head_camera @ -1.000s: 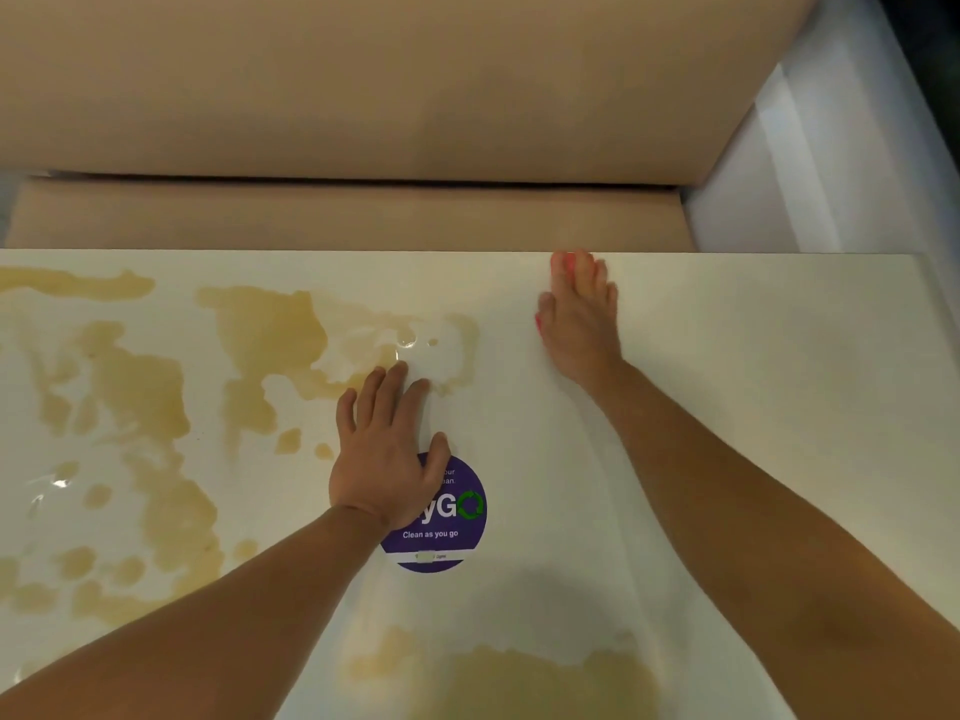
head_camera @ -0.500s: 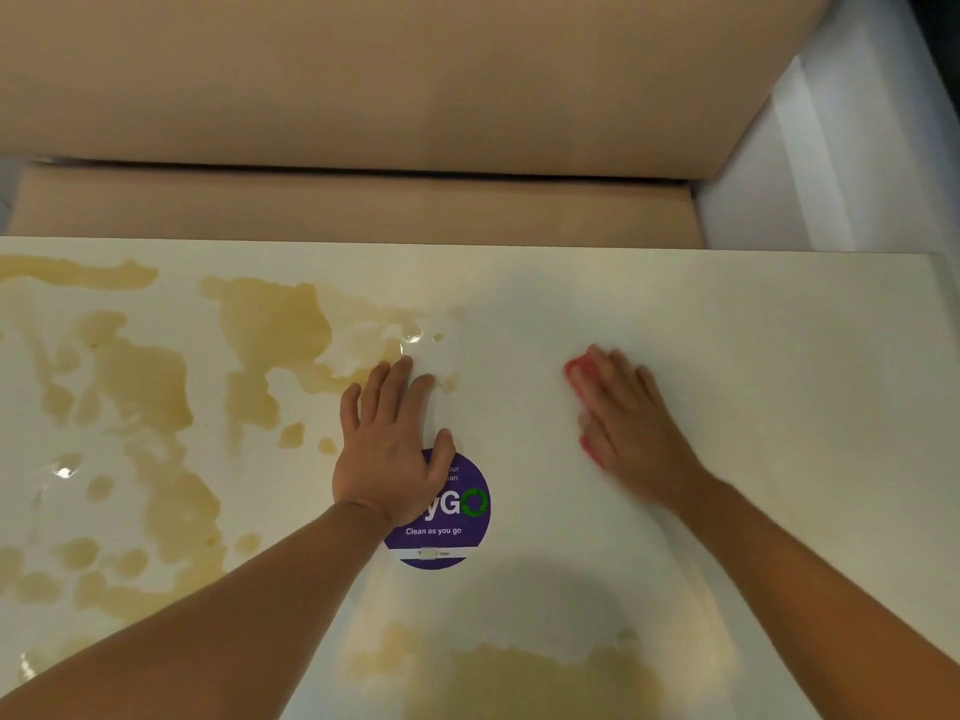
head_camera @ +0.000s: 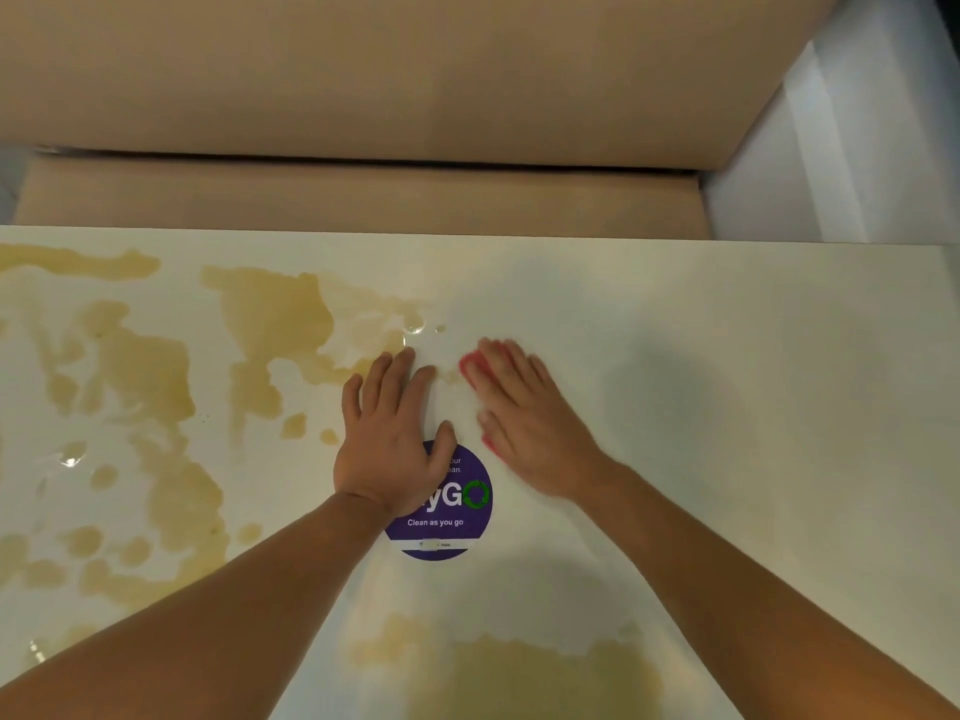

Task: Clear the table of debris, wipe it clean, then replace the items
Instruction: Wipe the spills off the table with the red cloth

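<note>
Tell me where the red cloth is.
Head view, centre: the red cloth lies under the right hand, beside the left hand, above the purple sticker.

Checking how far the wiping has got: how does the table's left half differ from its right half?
The left half carries wide yellow-brown spill patches and shiny wet spots; the right half looks plain, with no stains. The left hand lies flat on bare table at the spill's edge; the right hand presses a red cloth. Both halves are one white tabletop.
</note>
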Motion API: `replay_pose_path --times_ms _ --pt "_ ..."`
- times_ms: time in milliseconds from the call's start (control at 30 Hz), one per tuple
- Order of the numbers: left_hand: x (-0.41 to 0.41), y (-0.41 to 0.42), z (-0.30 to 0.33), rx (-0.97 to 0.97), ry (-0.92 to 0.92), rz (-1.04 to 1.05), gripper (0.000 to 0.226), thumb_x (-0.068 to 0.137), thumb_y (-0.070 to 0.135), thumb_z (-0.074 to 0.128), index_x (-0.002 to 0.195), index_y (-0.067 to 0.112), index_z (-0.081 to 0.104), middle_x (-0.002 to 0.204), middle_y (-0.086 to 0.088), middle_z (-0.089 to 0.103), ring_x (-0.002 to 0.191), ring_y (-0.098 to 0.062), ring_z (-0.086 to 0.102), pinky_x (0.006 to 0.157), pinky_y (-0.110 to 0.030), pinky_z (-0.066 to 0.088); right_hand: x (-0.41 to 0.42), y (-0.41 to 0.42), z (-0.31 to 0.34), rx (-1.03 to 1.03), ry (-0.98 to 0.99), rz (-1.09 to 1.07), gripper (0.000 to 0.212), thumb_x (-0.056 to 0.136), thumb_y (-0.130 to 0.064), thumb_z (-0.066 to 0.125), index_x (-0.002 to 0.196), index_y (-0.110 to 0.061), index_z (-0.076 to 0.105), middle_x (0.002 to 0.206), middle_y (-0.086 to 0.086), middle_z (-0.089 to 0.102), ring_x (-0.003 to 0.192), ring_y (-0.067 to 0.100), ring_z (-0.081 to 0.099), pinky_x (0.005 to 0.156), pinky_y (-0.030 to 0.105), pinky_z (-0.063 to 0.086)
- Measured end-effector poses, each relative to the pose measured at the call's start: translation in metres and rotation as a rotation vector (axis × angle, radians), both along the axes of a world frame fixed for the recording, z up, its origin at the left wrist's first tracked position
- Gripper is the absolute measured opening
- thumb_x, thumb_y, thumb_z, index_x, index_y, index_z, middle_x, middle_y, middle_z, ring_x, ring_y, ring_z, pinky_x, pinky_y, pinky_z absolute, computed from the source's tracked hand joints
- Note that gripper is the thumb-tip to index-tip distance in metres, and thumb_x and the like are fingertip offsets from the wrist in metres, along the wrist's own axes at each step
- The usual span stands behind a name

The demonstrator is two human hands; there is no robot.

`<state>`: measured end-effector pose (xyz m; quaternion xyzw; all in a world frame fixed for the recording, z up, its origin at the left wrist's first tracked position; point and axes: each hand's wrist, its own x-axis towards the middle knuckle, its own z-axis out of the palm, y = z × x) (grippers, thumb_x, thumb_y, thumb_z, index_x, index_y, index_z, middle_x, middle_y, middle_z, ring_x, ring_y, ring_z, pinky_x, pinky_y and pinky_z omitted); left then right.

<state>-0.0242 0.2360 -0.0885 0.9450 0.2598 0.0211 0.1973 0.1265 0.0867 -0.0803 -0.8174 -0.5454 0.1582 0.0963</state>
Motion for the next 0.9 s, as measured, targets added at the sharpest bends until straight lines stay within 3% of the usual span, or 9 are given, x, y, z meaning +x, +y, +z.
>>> replay_pose_path --times_ms 133,233,333,467,567,700,833,900 --pt "0.0 0.0 0.0 0.0 -0.006 -0.007 0.063 0.091 0.048 0.048 0.146 0.017 0.044 0.16 -0.007 0.031 0.152 -0.031 0.02 0.124 -0.053 0.011 -0.026 -0.092 0.002 -0.054 -0.027 -0.066 0.062 0.107 -0.038 0.031 0.164 -0.022 0.012 0.172 0.002 -0.001 0.158 0.024 -0.004 0.127 0.041 0.002" --pt "0.0 -0.001 0.004 -0.006 0.013 -0.013 0.063 0.091 0.049 0.045 0.146 0.018 0.043 0.161 -0.009 0.031 0.151 -0.032 0.019 0.123 -0.054 0.011 -0.038 -0.138 0.005 -0.072 -0.017 -0.259 0.063 0.105 -0.038 0.034 0.164 -0.024 0.015 0.172 0.002 0.004 0.158 0.027 0.001 0.127 0.041 0.003" --pt "-0.002 -0.002 0.01 -0.026 0.048 -0.01 0.064 0.091 0.05 0.043 0.147 0.018 0.042 0.161 -0.009 0.03 0.151 -0.033 0.02 0.123 -0.054 0.011 -0.054 -0.145 0.007 -0.066 0.003 -0.434 0.062 0.105 -0.037 0.032 0.163 -0.019 0.018 0.17 0.005 0.008 0.158 0.028 0.003 0.127 0.037 0.001" --pt "-0.005 0.005 0.018 -0.057 0.101 -0.08 0.068 0.092 0.052 0.04 0.15 0.017 0.037 0.163 -0.011 0.026 0.151 -0.035 0.019 0.124 -0.053 0.012 -0.071 -0.129 0.006 -0.051 0.039 -0.479 0.062 0.107 -0.039 0.024 0.163 -0.013 0.017 0.17 0.007 0.002 0.157 0.029 -0.001 0.127 0.044 0.008" --pt "-0.018 0.017 0.027 -0.025 0.105 -0.116 0.069 0.091 0.052 0.041 0.149 0.015 0.036 0.161 -0.013 0.03 0.149 -0.036 0.023 0.122 -0.055 0.018 -0.085 -0.118 0.008 -0.041 0.075 -0.421 0.06 0.107 -0.036 0.026 0.162 -0.013 0.019 0.171 0.009 0.002 0.157 0.031 -0.001 0.127 0.047 0.012" --pt "-0.041 0.038 0.022 0.036 0.137 -0.064 0.071 0.091 0.056 0.038 0.15 0.015 0.037 0.162 -0.013 0.028 0.149 -0.037 0.021 0.121 -0.06 0.015 -0.116 -0.093 0.009 -0.022 0.09 -0.217 0.058 0.105 -0.025 0.032 0.16 -0.011 0.024 0.169 0.011 0.012 0.156 0.036 0.007 0.121 0.054 0.027" --pt "-0.046 0.041 0.013 0.03 0.126 -0.058 0.07 0.095 0.057 0.038 0.153 0.019 0.032 0.165 -0.009 0.023 0.153 -0.032 0.015 0.123 -0.056 0.009 -0.124 -0.068 0.003 -0.06 0.048 0.024 0.082 0.09 -0.023 0.068 0.16 -0.013 0.026 0.168 0.011 0.018 0.155 0.038 0.015 0.122 0.053 0.028" --pt "-0.046 0.042 0.011 0.025 0.107 -0.055 0.069 0.094 0.057 0.04 0.152 0.019 0.035 0.164 -0.008 0.025 0.153 -0.032 0.016 0.124 -0.055 0.01 -0.104 -0.051 0.002 -0.08 0.034 0.126 0.088 0.085 -0.026 0.075 0.158 -0.017 0.028 0.168 0.009 0.02 0.155 0.036 0.016 0.124 0.051 0.022"
